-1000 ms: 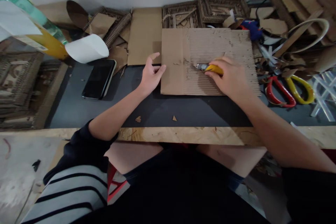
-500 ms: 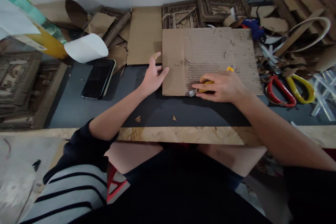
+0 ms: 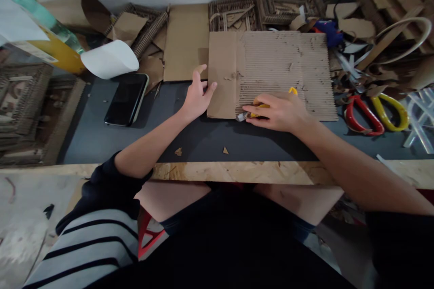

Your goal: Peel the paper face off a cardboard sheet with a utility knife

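Observation:
A sheet of corrugated cardboard (image 3: 271, 63) lies flat before me, its ridges bared except on a smooth strip (image 3: 222, 76) at the left. My right hand (image 3: 280, 110) grips a yellow utility knife (image 3: 260, 110) low over the sheet. The knife's metal front end (image 3: 241, 117) is at the sheet's near edge, close to where ridges and smooth strip meet. At the left edge of the sheet is my left hand (image 3: 198, 95), thumb and index finger apart, the thumb at the cardboard's edge. Its other fingers are partly curled and partly hidden.
Left of my hands lie a black phone (image 3: 127, 99) and a white paper roll (image 3: 110, 59). Behind are a plain cardboard piece (image 3: 186, 43) and ridged cardboard trays (image 3: 290, 4). To the right are red-handled (image 3: 362, 117) and yellow-handled scissors (image 3: 389, 113), a blue glue gun (image 3: 327, 31) and clear glue sticks (image 3: 422, 122).
My right hand and the knife have moved slightly left along the sheet's near edge. My left hand stays at the left edge. The whole view has shifted a little.

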A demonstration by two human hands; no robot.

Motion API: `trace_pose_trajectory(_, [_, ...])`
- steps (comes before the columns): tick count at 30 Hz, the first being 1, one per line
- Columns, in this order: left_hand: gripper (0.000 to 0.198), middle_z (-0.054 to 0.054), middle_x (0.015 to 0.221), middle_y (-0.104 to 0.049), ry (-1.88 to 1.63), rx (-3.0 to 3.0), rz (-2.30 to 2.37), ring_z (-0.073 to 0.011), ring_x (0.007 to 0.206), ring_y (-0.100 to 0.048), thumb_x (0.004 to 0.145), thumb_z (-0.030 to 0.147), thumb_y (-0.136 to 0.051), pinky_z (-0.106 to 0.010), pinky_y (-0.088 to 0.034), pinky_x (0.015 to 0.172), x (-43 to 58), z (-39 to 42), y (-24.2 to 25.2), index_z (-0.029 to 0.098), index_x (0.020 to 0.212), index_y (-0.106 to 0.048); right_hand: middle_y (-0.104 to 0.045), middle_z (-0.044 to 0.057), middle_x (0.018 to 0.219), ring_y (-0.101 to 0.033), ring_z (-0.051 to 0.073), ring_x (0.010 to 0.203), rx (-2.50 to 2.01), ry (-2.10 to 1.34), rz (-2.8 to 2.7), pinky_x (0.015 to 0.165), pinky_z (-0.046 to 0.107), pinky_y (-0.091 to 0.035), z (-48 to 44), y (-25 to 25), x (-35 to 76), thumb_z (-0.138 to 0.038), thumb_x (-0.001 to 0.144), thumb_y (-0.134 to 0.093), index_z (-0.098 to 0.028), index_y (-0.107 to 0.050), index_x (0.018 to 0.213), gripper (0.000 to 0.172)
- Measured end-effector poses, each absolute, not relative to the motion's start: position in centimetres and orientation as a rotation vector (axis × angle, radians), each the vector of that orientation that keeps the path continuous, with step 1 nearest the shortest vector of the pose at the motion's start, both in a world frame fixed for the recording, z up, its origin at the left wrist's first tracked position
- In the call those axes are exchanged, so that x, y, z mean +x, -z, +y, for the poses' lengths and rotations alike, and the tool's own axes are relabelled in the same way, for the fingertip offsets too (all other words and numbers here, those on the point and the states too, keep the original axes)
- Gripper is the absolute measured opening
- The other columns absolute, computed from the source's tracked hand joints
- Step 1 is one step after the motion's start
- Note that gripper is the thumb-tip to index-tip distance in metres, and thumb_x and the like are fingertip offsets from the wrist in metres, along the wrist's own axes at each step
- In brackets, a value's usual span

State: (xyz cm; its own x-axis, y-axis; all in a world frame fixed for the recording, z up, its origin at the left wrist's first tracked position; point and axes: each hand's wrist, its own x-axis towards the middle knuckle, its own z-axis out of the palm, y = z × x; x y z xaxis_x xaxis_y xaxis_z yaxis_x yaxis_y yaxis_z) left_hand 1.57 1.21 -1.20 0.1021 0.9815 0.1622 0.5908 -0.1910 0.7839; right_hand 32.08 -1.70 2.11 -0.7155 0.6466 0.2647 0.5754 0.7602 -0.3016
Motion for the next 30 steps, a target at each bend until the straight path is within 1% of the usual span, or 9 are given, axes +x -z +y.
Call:
trace_pose_trajectory(5, [0.071,-0.013,0.119,-0.087,-0.923,1.84,1.577,-0.0248,0.109,-0.083,0.11,0.044,-0.059,-0.04,-0.066,0.095,1.8,1.2,0.7,0.024,0.173,-0.032,-0.082,0.008,0.115,-0.075,0.028,0.094,-0.868,-0.085,-2.65,0.076,0.042,-0.052,-1.8,-1.8,32.0,-0.066,0.113,-0.052,-0.033,-0.084,0.131,0.049])
trace_pose_trajectory(8, [0.067,-0.013,0.121,-0.086,-0.934,1.816,1.557,-0.0238,0.109,-0.083,0.111,0.041,-0.057,-0.039,-0.066,0.096,1.6,1.3,0.9,0.024,0.171,-0.033,-0.081,0.01,0.116,-0.076,0.027,0.093,-0.829,-0.08,-2.545,0.076,0.041,-0.055,-2.0,-1.7,32.0,-0.067,0.116,-0.045,-0.031,-0.083,0.132,0.055])
trace_pose_trajectory(11, [0.063,-0.012,0.121,-0.086,-0.948,1.804,1.537,-0.0221,0.107,-0.084,0.112,0.037,-0.054,-0.037,-0.066,0.095,1.5,1.4,1.4,0.023,0.17,-0.034,-0.079,0.014,0.122,-0.075,0.027,0.094,-1.004,-0.116,-2.319,0.079,0.042,-0.058,-1.8,-1.8,32.5,-0.063,0.118,-0.038,-0.029,-0.078,0.141,0.057])
trace_pose_trajectory(14, [0.063,-0.011,0.12,-0.087,-0.946,1.833,1.556,-0.0211,0.107,-0.084,0.111,0.038,-0.054,-0.034,-0.065,0.093,1.4,1.5,1.7,0.023,0.169,-0.035,-0.076,0.017,0.128,-0.073,0.035,0.109,-1.176,-0.048,-2.16,0.09,0.049,-0.059,-0.8,-2.0,33.6,-0.061,0.115,-0.048,-0.031,-0.074,0.144,0.049])
trace_pose_trajectory(18, [0.064,-0.01,0.116,-0.087,-0.954,1.84,1.553,-0.0217,0.102,-0.084,0.11,0.039,-0.057,-0.034,-0.065,0.091,1.4,1.5,1.6,0.023,0.169,-0.037,-0.073,0.019,0.137,-0.067,0.041,0.127,-1.112,0.038,-2.172,0.104,0.061,-0.056,0.2,-2.3,34.2,-0.055,0.112,-0.061,-0.031,-0.076,0.141,0.041])
trace_pose_trajectory(21, [0.064,-0.01,0.116,-0.087,-0.943,1.837,1.508,-0.0211,0.091,-0.082,0.111,0.042,-0.057,-0.034,-0.066,0.085,1.4,1.1,1.5,0.024,0.168,-0.037,-0.076,0.014,0.134,-0.073,0.033,0.119,-0.808,-0.119,-2.414,0.101,0.053,-0.06,-0.4,-2.8,33.2,-0.046,0.115,-0.058,-0.03,-0.079,0.136,0.034])
trace_pose_trajectory(24, [0.069,-0.01,0.114,-0.087,-0.876,1.849,1.471,-0.0203,0.074,-0.079,0.11,0.053,-0.059,-0.032,-0.065,0.07,1.5,0.4,1.2,0.026,0.169,-0.035,-0.082,0.007,0.12,-0.076,0.026,0.107,-0.572,-0.331,-2.613,0.095,0.044,-0.062,-1.7,-3.4,31.8,-0.041,0.118,-0.053,-0.031,-0.084,0.125,0.033])
trace_pose_trajectory(27, [0.075,-0.011,0.11,-0.086,-0.818,1.85,1.444,-0.0192,0.062,-0.074,0.108,0.061,-0.059,-0.031,-0.061,0.06,1.6,-0.1,1.0,0.028,0.17,-0.033,-0.082,0.005,0.112,-0.075,0.027,0.105,-0.63,-0.474,-2.652,0.095,0.045,-0.06,-2.4,-3.7,31.0,-0.041,0.116,-0.054,-0.034,-0.085,0.114,0.032])
trace_pose_trajectory(30, [0.073,-0.011,0.111,-0.086,-0.81,1.843,1.419,-0.0192,0.062,-0.074,0.108,0.063,-0.057,-0.031,-0.061,0.06,1.6,-0.1,0.9,0.03,0.17,-0.034,-0.082,0.005,0.108,-0.074,0.026,0.098,-0.657,-0.408,-2.703,0.09,0.043,-0.058,-2.7,-3.5,30.5,-0.04,0.118,-0.048,-0.031,-0.082,0.101,0.039])
